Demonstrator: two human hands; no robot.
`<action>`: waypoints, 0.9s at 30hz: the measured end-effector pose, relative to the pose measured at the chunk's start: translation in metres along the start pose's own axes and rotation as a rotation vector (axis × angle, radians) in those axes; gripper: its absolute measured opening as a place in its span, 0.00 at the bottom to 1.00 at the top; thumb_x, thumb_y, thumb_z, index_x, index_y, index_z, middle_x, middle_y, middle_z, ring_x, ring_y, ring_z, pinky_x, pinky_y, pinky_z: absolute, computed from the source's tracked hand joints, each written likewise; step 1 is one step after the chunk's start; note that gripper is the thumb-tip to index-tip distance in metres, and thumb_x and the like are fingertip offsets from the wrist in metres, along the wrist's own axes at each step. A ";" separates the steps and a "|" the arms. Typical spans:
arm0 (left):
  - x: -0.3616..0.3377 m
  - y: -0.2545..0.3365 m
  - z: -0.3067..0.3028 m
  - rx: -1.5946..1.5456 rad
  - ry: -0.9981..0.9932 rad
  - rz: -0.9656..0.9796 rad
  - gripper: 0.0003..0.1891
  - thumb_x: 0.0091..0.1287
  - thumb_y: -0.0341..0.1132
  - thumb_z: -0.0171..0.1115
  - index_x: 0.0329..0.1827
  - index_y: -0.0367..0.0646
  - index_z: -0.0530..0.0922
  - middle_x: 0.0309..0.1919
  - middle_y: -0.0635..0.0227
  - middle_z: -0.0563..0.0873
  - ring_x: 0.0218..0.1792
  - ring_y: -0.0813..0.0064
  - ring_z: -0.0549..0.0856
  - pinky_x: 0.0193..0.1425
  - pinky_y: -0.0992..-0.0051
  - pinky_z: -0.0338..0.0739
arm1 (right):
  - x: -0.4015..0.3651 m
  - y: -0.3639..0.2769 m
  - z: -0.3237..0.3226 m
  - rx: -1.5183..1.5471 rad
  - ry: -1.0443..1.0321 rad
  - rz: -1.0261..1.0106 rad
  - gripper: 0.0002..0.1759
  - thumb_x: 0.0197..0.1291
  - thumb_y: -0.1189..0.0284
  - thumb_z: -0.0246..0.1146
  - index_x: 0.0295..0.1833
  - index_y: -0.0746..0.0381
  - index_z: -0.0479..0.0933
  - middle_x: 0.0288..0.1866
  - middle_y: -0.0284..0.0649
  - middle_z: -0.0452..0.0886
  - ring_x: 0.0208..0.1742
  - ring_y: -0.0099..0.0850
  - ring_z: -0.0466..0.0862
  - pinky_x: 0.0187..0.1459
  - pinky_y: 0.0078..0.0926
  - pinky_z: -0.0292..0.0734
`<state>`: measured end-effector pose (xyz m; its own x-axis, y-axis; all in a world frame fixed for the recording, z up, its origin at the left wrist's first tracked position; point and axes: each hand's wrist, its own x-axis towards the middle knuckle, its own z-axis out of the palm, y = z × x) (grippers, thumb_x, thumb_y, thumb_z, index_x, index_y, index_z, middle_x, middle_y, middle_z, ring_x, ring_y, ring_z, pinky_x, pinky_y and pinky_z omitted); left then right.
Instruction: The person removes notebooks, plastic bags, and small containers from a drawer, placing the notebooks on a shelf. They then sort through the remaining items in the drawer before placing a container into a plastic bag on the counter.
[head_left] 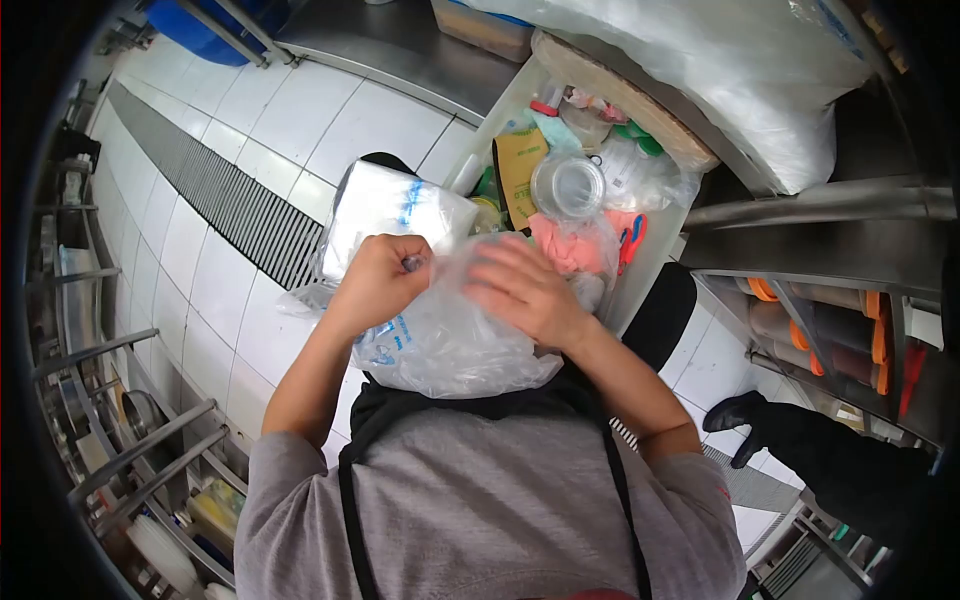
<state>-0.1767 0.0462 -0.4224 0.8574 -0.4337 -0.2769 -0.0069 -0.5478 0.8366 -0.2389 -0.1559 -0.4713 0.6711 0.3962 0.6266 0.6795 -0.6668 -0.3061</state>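
Clock positions are read from the middle of the clear plastic bag (470, 355), with 12 o'clock directed away from the wearer's torso. The bag is located directly in front of the torso, crumpled, with its broad extent lying roughly along the 9-to-3 line. Blue print is visible through or on the film toward 9 o'clock; whether it belongs to the bag itself cannot be told.

The left hand (385, 280) is positioned at 10 to 11 o'clock, closed into a fist, with film apparently clenched in it. The right hand (525, 290) is positioned at 1 to 2 o'clock, laid over the film; its fingers are blurred, and whether film is pinched by them cannot be told. A span of film is left between the two hands at about 12 o'clock. The body of the bag thus lies toward 5 o'clock from the left fist and toward 7 o'clock from the right hand, by which it is more closely covered.

A plastic-wrapped package (375, 220) is placed at 11 o'clock, just beyond the left hand. A bin (640, 290) is placed at 1 o'clock, nearer to the right hand; a round clear container (568, 187) is held in it.
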 end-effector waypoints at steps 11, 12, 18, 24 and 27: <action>-0.025 0.024 0.027 0.520 0.166 0.491 0.07 0.52 0.34 0.60 0.22 0.41 0.76 0.20 0.60 0.79 0.18 0.63 0.78 0.21 0.70 0.73 | 0.035 0.008 0.036 0.497 -0.491 0.176 0.23 0.49 0.69 0.56 0.53 0.63 0.69 0.61 0.44 0.64 0.61 0.45 0.65 0.60 0.37 0.61; -0.026 0.026 0.034 0.558 0.157 0.512 0.06 0.52 0.34 0.61 0.23 0.41 0.76 0.20 0.62 0.78 0.20 0.64 0.78 0.22 0.70 0.73 | 0.034 0.009 0.056 0.495 -0.492 0.171 0.23 0.49 0.69 0.56 0.53 0.63 0.69 0.61 0.44 0.64 0.61 0.45 0.65 0.60 0.37 0.61; -0.028 0.032 0.049 0.626 0.068 0.621 0.07 0.51 0.36 0.63 0.26 0.43 0.76 0.24 0.64 0.79 0.22 0.67 0.79 0.24 0.71 0.74 | 0.074 -0.011 0.134 -0.178 -0.257 -0.062 0.25 0.50 0.71 0.50 0.56 0.69 0.64 0.61 0.54 0.61 0.63 0.52 0.60 0.61 0.47 0.57; 0.013 -0.012 -0.049 0.605 0.711 0.203 0.20 0.57 0.48 0.58 0.39 0.37 0.76 0.33 0.55 0.81 0.33 0.55 0.81 0.34 0.65 0.74 | 0.085 -0.029 0.143 -0.066 -0.041 0.115 0.14 0.48 0.73 0.52 0.37 0.73 0.73 0.38 0.55 0.75 0.44 0.47 0.73 0.52 0.43 0.65; 0.028 -0.055 -0.057 0.777 0.611 0.006 0.22 0.60 0.51 0.52 0.38 0.37 0.76 0.31 0.51 0.81 0.33 0.54 0.81 0.33 0.63 0.74 | 0.085 -0.029 0.129 0.057 -0.261 0.036 0.12 0.48 0.73 0.52 0.32 0.72 0.73 0.31 0.51 0.76 0.37 0.45 0.75 0.47 0.41 0.69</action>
<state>-0.1227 0.1051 -0.4498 0.9730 -0.1139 0.2006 -0.1605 -0.9589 0.2340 -0.1631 -0.0209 -0.5016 0.7441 0.5272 0.4104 0.6642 -0.6500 -0.3692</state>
